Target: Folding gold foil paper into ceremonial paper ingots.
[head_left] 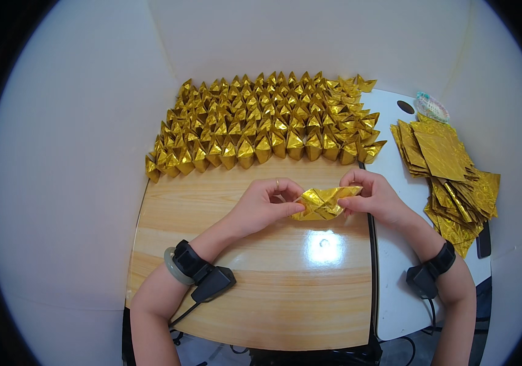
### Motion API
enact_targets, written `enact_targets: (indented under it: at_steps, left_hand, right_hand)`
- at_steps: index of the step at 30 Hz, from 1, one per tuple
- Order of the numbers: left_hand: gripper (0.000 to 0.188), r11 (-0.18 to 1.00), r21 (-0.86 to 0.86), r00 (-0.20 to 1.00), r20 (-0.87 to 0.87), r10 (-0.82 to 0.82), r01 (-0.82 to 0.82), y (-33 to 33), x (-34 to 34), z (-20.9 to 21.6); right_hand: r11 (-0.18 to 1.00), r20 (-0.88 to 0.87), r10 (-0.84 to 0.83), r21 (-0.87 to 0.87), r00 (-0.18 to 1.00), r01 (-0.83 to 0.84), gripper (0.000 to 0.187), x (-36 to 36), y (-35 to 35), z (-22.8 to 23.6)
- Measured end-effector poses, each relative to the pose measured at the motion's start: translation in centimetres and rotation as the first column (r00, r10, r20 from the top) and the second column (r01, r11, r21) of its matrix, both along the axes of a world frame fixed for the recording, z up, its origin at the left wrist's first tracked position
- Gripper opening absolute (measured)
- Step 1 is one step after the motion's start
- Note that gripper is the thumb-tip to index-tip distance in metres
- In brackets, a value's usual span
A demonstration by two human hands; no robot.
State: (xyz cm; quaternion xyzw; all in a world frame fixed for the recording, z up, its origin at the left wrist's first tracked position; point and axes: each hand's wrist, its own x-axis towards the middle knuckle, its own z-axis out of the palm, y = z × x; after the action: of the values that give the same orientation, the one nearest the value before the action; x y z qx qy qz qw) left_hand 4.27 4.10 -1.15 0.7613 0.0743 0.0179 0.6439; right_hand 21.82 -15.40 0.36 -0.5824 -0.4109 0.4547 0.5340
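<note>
Between my two hands, above the wooden tabletop (255, 274), is a folded gold foil paper ingot (320, 204), its creased middle facing up. My left hand (268, 201) pinches its left end between thumb and fingers. At the pointed right end, my right hand (374, 195) grips it the same way. Beyond my hands stand several rows of finished gold paper ingots (245, 152), packed closely side by side with their points up.
To the right, a white table (395, 244) adjoins the wooden one. Stacks of flat gold foil paper (444, 152) lie on it, partly fanned out. Behind them sits a clear, iridescent plastic piece (433, 107). A dark phone-like object (484, 241) shows at the right edge. Pale walls enclose the tables.
</note>
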Motion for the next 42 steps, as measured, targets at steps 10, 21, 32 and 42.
enact_targets:
  at_steps: [10,21,32,42]
  left_hand:
    - [0.046,0.953,-0.273,0.991,0.057,-0.118,0.129,-1.2,-0.1,0.4]
    - [0.036,0.952,-0.288,0.993,-0.021,-0.117,0.106,-0.6,-0.4,0.0]
    - [0.036,0.902,0.429,0.969,0.191,-0.154,0.059,-0.7,-0.2,0.1]
    - [0.019,0.651,0.752,0.937,0.294,-0.186,-0.107,-1.5,-0.3,0.4]
  right_hand:
    - [0.947,0.716,-0.207,0.319,0.667,-0.048,0.035,-2.6,0.1,0.6]
    - [0.903,0.896,-0.366,0.407,0.251,-0.135,0.03,-2.9,0.0,0.1]
    - [0.992,0.146,-0.125,-0.01,0.981,0.128,0.021,-2.2,-0.2,0.2]
    - [0.999,0.21,0.04,0.0,0.977,-0.041,0.019,-1.1,-0.5,0.1]
